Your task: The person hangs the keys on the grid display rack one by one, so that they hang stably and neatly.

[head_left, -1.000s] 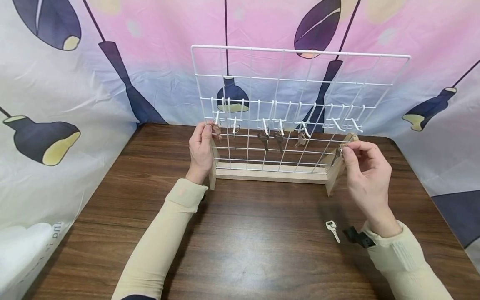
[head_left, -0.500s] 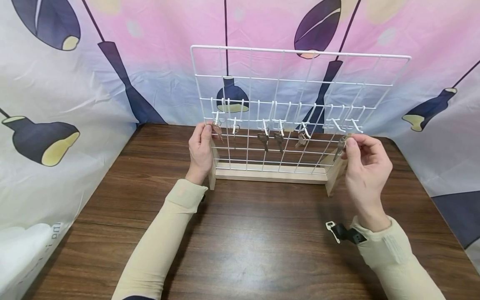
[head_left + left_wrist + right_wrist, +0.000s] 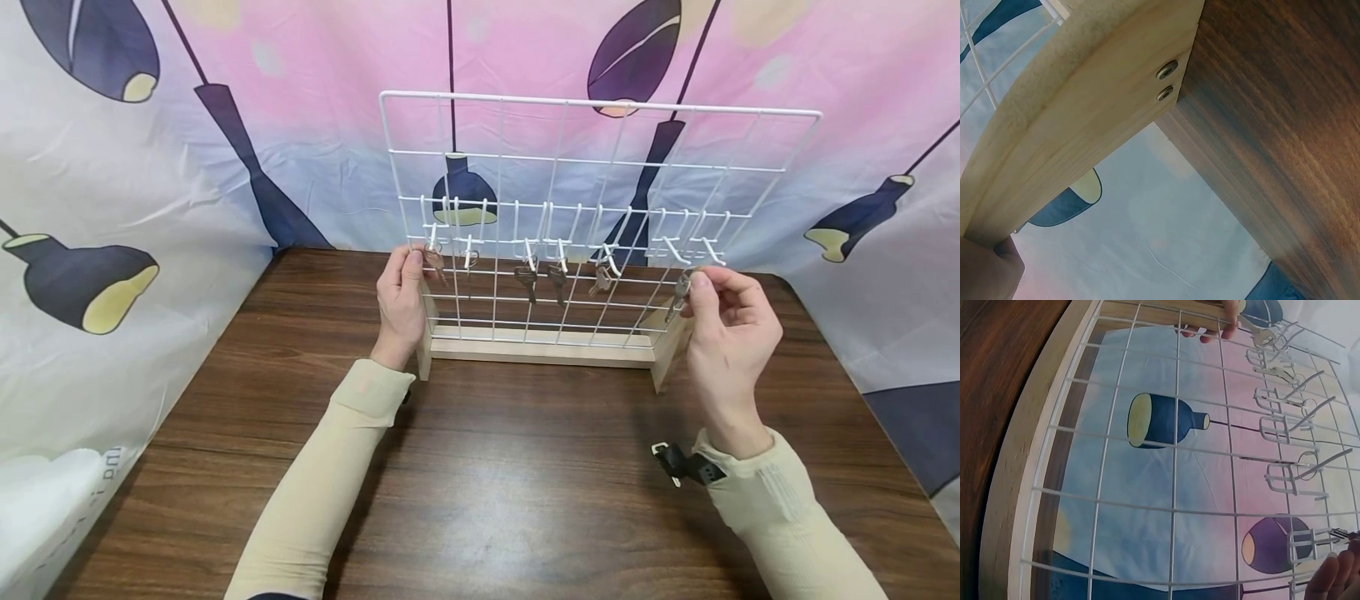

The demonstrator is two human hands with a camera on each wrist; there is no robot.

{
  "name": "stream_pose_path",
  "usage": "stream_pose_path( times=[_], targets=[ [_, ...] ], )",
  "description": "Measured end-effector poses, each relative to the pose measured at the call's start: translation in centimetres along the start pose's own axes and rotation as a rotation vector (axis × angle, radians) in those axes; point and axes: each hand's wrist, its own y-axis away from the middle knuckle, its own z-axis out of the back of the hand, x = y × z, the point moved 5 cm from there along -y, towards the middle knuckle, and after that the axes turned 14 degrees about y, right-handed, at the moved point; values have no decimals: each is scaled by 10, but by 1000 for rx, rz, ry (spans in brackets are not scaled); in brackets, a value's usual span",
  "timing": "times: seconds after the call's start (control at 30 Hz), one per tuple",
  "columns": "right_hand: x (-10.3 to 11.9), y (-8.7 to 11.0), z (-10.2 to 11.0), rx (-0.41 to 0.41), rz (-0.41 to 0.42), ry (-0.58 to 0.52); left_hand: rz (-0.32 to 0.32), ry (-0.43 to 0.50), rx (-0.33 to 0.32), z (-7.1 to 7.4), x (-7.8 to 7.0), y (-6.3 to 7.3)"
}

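Note:
A white wire grid rack (image 3: 600, 104) stands on a wooden base (image 3: 540, 348), with several metal keys (image 3: 527, 279) hanging on rings from its white hooks. At the rack's left side my left hand (image 3: 401, 300) grips the edge of its wooden end piece (image 3: 1085, 106); most of this hand is outside the left wrist view. My right hand (image 3: 731, 342) pinches a key (image 3: 679, 298) between thumb and forefinger, just below the two rightmost hooks (image 3: 708, 250). In the right wrist view, my right fingers (image 3: 1335, 578) appear at the lower right corner beside the grid.
Another key (image 3: 676, 481) lies on the dark wooden table (image 3: 487, 483), partly covered by the black wrist camera (image 3: 690, 463) on my right sleeve. A printed curtain (image 3: 315, 108) hangs close behind the rack. White plastic (image 3: 52, 500) shows at the lower left.
My right hand has risen slightly and shifted left with the pinched key. Its wrist camera now covers part of the key on the table. The left hand keeps its grip on the rack.

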Motion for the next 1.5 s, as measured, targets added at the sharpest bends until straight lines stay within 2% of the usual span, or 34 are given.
stream_pose_path(
  times=[0.07,0.27,0.57,0.73,0.93,1.1,1.27,1.43,1.5],
  targets=[
    [0,1,-1,-9,-8,6,7,-5,-10,3,7,0],
    [-2,2,-5,-35,-83,-72,14,-22,-24,13,23,0],
    [-1,1,-8,-57,-110,-93,-26,2,1,13,25,0],
    [-1,1,-9,-59,-127,-83,-20,-44,-12,15,25,1],
    [-2,0,-9,-57,-134,-73,-31,-1,4,14,25,0],
    [-2,0,-10,-53,-135,-80,-7,-7,-16,14,25,0],
    [-3,0,-10,-51,-145,-91,8,-7,-15,10,19,-1],
    [-4,1,-10,-51,-146,-102,-2,5,-7,1,1,0],
    [-4,2,-9,-41,-130,-73,-5,6,-4,-2,-3,0]
  ],
)
